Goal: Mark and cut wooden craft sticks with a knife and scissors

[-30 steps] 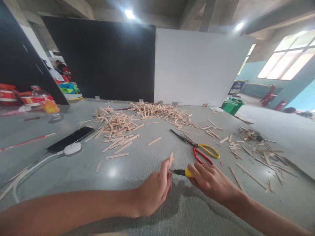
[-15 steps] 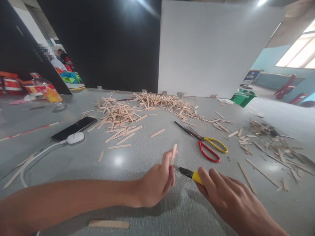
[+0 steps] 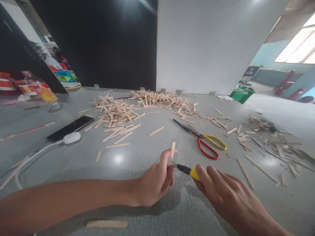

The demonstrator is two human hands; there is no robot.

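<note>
Pinched between the fingers of my left hand (image 3: 156, 182) is a short wooden stick (image 3: 173, 150), held upright with its rounded tip showing. My right hand (image 3: 225, 193) is wrapped round the yellow handle of a utility knife (image 3: 187, 170). The knife's blade meets the stick near its lower part, beside my left fingertips. Beyond the hands lie scissors (image 3: 202, 137) with one red and one yellow handle. A single loose stick (image 3: 156, 131) rests on the table to their left, and a wider wooden stick (image 3: 107, 224) lies near the front edge.
A large heap of wooden sticks (image 3: 115, 111) spreads across the back of the grey table (image 3: 137, 157). Cut scraps (image 3: 280, 149) lie at the right. To the left are a black phone (image 3: 70, 128), a white cabled case (image 3: 72, 138) and a bottle (image 3: 46, 91). Panels (image 3: 197, 46) stand behind.
The view has shifted slightly. The knife's blade now sits a little higher against the stick. Both hands keep the same grip.
</note>
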